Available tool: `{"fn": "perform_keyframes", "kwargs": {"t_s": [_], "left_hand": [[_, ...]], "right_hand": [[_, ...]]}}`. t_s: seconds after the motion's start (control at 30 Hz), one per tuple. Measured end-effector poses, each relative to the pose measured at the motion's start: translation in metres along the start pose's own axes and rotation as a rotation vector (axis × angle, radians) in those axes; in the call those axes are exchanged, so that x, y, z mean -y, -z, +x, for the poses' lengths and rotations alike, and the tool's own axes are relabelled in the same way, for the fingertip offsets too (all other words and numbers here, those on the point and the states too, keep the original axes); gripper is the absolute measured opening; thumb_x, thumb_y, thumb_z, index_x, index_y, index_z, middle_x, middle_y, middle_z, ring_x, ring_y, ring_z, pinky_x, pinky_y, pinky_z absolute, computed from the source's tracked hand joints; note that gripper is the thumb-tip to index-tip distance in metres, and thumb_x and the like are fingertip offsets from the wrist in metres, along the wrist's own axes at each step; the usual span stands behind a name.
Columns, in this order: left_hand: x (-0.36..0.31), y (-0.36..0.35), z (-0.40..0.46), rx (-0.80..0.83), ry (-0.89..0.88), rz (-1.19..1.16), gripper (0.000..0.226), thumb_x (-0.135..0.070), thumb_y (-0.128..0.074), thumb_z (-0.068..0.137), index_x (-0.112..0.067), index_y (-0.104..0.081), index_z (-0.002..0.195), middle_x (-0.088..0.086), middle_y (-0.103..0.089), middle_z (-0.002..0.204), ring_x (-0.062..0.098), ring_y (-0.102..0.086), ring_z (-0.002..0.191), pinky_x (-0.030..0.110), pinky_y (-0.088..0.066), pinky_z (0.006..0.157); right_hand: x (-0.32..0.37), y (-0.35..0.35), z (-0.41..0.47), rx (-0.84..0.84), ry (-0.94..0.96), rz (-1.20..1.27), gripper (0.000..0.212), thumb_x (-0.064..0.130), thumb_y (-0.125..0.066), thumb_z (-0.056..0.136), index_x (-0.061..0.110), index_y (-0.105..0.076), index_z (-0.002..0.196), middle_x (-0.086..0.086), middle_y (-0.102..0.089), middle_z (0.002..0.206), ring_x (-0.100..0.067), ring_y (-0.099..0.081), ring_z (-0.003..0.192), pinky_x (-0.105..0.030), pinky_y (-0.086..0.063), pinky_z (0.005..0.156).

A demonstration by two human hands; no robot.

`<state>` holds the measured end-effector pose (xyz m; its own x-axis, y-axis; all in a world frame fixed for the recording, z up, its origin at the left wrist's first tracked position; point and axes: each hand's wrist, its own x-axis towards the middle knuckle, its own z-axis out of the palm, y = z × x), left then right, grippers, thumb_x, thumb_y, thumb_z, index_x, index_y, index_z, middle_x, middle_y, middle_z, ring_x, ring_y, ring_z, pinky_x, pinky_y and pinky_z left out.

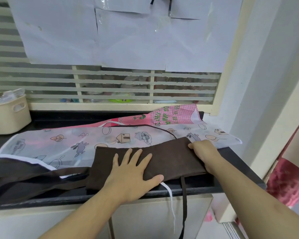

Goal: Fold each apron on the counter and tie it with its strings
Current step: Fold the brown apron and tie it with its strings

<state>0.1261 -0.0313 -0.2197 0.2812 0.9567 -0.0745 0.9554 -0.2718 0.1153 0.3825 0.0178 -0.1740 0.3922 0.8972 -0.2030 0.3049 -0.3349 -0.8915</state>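
A brown apron (169,156) lies folded into a long strip on the black counter (235,157). My left hand (133,171) presses flat on its left half with fingers spread. My right hand (203,153) grips the strip's right end, fingers curled over the edge. A brown string (184,204) hangs over the counter's front edge, and another brown string (160,129) curves across the cloth behind. Under it lies a white apron (67,142) printed with rabbits and houses. Behind that is a pink checked apron (173,114).
A dark apron with white trim (19,171) lies bunched at the left front. A white string (170,199) hangs down the cabinet front. A cream basket (7,116) stands at the back left. A window with paper sheets backs the counter; a wall closes the right.
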Motion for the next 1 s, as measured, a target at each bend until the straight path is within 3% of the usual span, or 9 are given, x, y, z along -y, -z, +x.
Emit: {"fn": "perform_keyframes", "kwargs": {"t_s": [0.1,0.17,0.23,0.3,0.4,0.57,0.73,0.87,1.0], "left_hand": [[0.0,0.0,0.0,0.0,-0.006,-0.003,0.096,-0.098,-0.005,0.08,-0.05,0.008,0.162,-0.01,0.013,0.174,0.02,0.023,0.159,0.06,0.011,0.126],[0.0,-0.001,0.001,0.001,-0.006,-0.003,0.097,-0.098,-0.005,0.079,-0.05,0.008,0.162,-0.01,0.012,0.174,0.02,0.023,0.159,0.06,0.011,0.126],[0.001,-0.001,0.001,0.004,-0.003,0.0,0.098,-0.099,-0.006,0.079,-0.05,0.007,0.162,-0.01,0.012,0.174,0.02,0.022,0.159,0.061,0.011,0.126],[0.0,0.001,0.001,0.008,0.0,-0.004,0.098,-0.099,-0.007,0.079,-0.049,0.006,0.163,-0.01,0.012,0.174,0.02,0.022,0.159,0.061,0.011,0.126],[-0.001,0.001,0.001,0.011,0.007,-0.023,0.102,-0.101,-0.008,0.076,-0.049,0.005,0.163,-0.011,0.011,0.175,0.019,0.021,0.159,0.06,0.012,0.126],[0.0,0.001,0.001,0.017,0.01,-0.03,0.106,-0.103,-0.009,0.073,-0.049,0.004,0.163,-0.011,0.01,0.175,0.019,0.02,0.16,0.061,0.012,0.126],[0.001,0.003,0.0,0.015,0.006,-0.035,0.101,-0.1,-0.01,0.078,-0.048,0.003,0.163,-0.01,0.01,0.175,0.02,0.02,0.16,0.061,0.012,0.126],[0.0,0.006,0.0,0.045,0.008,-0.09,0.096,-0.094,-0.021,0.081,-0.049,0.0,0.163,-0.011,0.011,0.175,0.018,0.023,0.159,0.06,0.015,0.125],[0.001,0.006,0.0,0.039,0.01,-0.099,0.098,-0.095,-0.023,0.08,-0.049,-0.001,0.163,-0.01,0.01,0.175,0.018,0.022,0.159,0.06,0.015,0.125]], "right_hand": [[-0.005,0.01,-0.002,0.035,0.038,-0.089,0.02,0.008,-0.066,0.086,0.011,-0.054,0.07,-0.01,-0.057,0.069,-0.024,-0.054,0.063,-0.033,-0.038,0.058],[-0.009,0.012,-0.005,0.014,0.094,-0.117,0.035,0.01,-0.066,0.083,0.019,-0.041,0.061,-0.008,-0.043,0.066,-0.023,-0.042,0.063,-0.034,-0.031,0.062],[-0.011,0.014,-0.015,0.057,0.046,0.039,0.028,0.014,-0.071,0.087,0.013,-0.052,0.067,-0.01,-0.061,0.072,-0.027,-0.058,0.064,-0.033,-0.044,0.062],[-0.011,0.02,-0.034,0.184,-0.06,0.179,0.012,0.02,-0.075,0.092,0.009,-0.07,0.094,-0.011,-0.079,0.093,-0.031,-0.077,0.08,-0.036,-0.06,0.059],[-0.015,0.031,-0.055,0.343,-0.112,0.1,0.022,0.018,-0.076,0.093,0.007,-0.072,0.112,-0.016,-0.08,0.098,-0.033,-0.079,0.084,-0.035,-0.063,0.059],[-0.028,0.024,-0.063,0.163,-0.037,0.101,0.01,0.001,-0.069,0.094,-0.005,-0.072,0.101,-0.018,-0.078,0.079,-0.017,-0.068,0.056,-0.023,-0.054,0.049],[-0.03,0.005,-0.08,0.137,-0.048,0.325,0.023,0.021,-0.071,0.095,-0.001,-0.076,0.097,-0.02,-0.075,0.077,-0.024,-0.067,0.06,-0.032,-0.056,0.056],[-0.024,-0.017,-0.091,0.068,0.073,0.061,0.031,0.036,-0.076,0.088,0.005,-0.076,0.088,-0.007,-0.071,0.066,-0.024,-0.062,0.058,-0.034,-0.05,0.055],[-0.008,-0.04,-0.103,0.007,0.188,-0.273,0.016,0.03,-0.07,0.082,0.014,-0.067,0.085,0.0,-0.073,0.079,-0.018,-0.068,0.075,-0.031,-0.052,0.064]]}}
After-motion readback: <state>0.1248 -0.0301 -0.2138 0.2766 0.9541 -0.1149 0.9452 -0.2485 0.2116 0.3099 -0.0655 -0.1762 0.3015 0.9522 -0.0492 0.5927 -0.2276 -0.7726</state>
